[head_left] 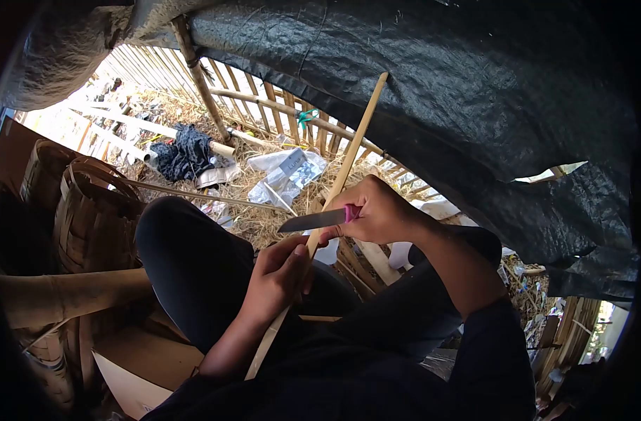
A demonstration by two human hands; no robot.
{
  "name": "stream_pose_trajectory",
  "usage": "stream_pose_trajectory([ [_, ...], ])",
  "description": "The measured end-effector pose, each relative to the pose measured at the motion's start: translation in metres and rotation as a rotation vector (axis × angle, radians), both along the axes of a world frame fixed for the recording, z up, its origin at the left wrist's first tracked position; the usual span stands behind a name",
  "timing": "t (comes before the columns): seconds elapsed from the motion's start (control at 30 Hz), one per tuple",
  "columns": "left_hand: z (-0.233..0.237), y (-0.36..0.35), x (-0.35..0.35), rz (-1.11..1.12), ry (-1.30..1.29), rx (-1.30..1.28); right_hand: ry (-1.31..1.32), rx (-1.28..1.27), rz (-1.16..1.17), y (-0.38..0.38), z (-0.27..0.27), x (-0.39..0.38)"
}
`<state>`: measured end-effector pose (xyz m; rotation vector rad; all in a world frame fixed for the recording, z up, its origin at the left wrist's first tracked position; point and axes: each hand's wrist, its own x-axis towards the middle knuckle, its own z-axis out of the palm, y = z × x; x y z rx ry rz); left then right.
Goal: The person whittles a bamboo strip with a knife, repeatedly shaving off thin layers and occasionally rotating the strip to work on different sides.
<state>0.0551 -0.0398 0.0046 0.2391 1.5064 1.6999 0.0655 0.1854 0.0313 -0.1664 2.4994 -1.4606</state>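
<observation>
A long, pale bamboo strip (pixel 353 151) runs diagonally from my lap up toward the dark sheet. My left hand (pixel 280 272) is closed around its lower part, thumb lying along the strip. In my right hand (pixel 377 212) is a knife (pixel 312 221) with a pink handle, gripped in the fist. Its dark blade crosses the strip just above my left hand and points to the left. The lower end of the strip passes beside my left forearm.
Woven baskets (pixel 96 210) and a thick bamboo pole (pixel 75 296) stand at the left, above a cardboard box (pixel 134 372). Black plastic sheeting (pixel 475 91) hangs ahead and right. Beyond my knees, straw, plastic bags (pixel 282 184) and dark cloth (pixel 186 154) lie before a bamboo fence (pixel 278 107).
</observation>
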Motion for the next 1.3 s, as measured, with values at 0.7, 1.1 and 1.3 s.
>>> stream_pose_trajectory([
  [0.7,0.005,0.002,0.001,0.02,-0.064,0.052,-0.032,0.038,-0.123,0.052,0.009,-0.003],
  [1.1,0.007,0.002,-0.002,0.037,-0.027,0.022,-0.037,-0.409,-0.193,0.056,-0.014,-0.005],
  [1.3,0.007,0.004,-0.003,0.088,-0.289,0.134,0.29,0.201,-0.097,0.025,-0.022,-0.001],
])
